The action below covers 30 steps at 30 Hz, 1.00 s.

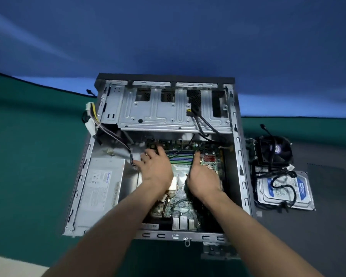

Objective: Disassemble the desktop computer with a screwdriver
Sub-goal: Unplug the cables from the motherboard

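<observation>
An open desktop computer case (239,148) lies flat on a green mat. Inside it the green motherboard (180,208) shows, with memory slots (181,156) near the far side. My left hand (155,166) reaches over the board's left part with fingers spread and straight, its tips by the wires. To the right of the memory slots my right hand (201,176) is held edge-on with its thumb pointing forward; its fingers are hidden behind the palm. Neither hand visibly holds anything. No screwdriver is in view.
A grey power supply (99,188) sits in the case's left part, a metal drive cage (168,108) at the far side. Right of the case lie a cooler fan (276,150) and a hard drive (284,190) with black cables. A loose metal part (218,250) lies at the near edge.
</observation>
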Each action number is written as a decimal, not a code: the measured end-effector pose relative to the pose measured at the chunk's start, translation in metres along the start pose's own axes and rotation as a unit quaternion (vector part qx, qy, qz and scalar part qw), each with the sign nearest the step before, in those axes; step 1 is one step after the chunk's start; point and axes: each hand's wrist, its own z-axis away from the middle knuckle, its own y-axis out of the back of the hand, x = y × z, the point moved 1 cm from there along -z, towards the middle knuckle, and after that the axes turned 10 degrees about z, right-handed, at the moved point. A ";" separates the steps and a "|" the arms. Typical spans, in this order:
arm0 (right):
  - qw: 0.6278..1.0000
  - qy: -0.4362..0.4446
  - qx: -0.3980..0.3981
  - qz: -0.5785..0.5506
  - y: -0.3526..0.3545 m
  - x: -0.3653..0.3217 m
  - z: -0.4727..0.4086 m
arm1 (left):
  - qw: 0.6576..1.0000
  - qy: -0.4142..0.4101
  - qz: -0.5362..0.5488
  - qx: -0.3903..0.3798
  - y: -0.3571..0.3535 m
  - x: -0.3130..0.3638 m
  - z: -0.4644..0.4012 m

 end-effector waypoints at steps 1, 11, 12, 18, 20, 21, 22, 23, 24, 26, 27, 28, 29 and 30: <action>1.000 0.000 -0.004 -0.010 0.000 -0.001 -0.001 | 0.999 -0.022 -0.033 0.014 0.000 -0.005 0.000; 0.984 -0.016 -0.040 -0.174 0.001 0.001 0.006 | 0.954 -0.169 -0.218 0.121 0.020 -0.018 -0.022; 0.980 -0.022 -0.041 -0.193 0.001 0.001 0.007 | 0.952 -0.177 -0.219 0.118 0.023 -0.017 -0.022; 0.954 -0.053 -0.037 -0.292 0.007 -0.001 0.009 | 0.951 -0.221 -0.187 0.104 0.039 -0.024 0.002; 0.952 -0.056 -0.034 -0.300 0.010 -0.002 0.010 | 0.959 -0.218 -0.152 0.100 0.048 -0.026 0.015; 0.949 -0.056 -0.026 -0.310 0.011 -0.002 0.010 | 0.964 -0.211 -0.133 0.097 0.053 -0.027 0.021; 0.945 -0.054 -0.013 -0.323 0.013 -0.002 0.011 | 0.969 -0.202 -0.111 0.093 0.058 -0.028 0.026; 0.939 -0.047 0.001 -0.339 0.015 -0.002 0.012 | 0.973 -0.193 -0.086 0.089 0.064 -0.029 0.030; 0.933 -0.037 0.015 -0.359 0.017 -0.002 0.014 | 0.976 -0.188 -0.060 0.087 0.070 -0.030 0.034; 0.906 -0.009 0.028 -0.421 0.022 -0.003 0.019 | 0.976 -0.194 -0.019 0.094 0.080 -0.032 0.039; 0.886 0.001 0.028 -0.464 0.024 -0.003 0.023 | 0.975 -0.202 0.000 0.095 0.083 -0.033 0.042; 0.862 0.006 0.027 -0.506 0.029 -0.003 0.027 | 0.974 -0.209 0.023 0.089 0.086 -0.032 0.047; 0.836 0.006 0.024 -0.547 0.033 -0.003 0.030 | 0.972 -0.216 0.055 0.072 0.086 -0.029 0.051; 0.811 0.003 0.021 -0.585 0.038 -0.001 0.033 | 0.969 -0.222 0.099 0.049 0.086 -0.025 0.056</action>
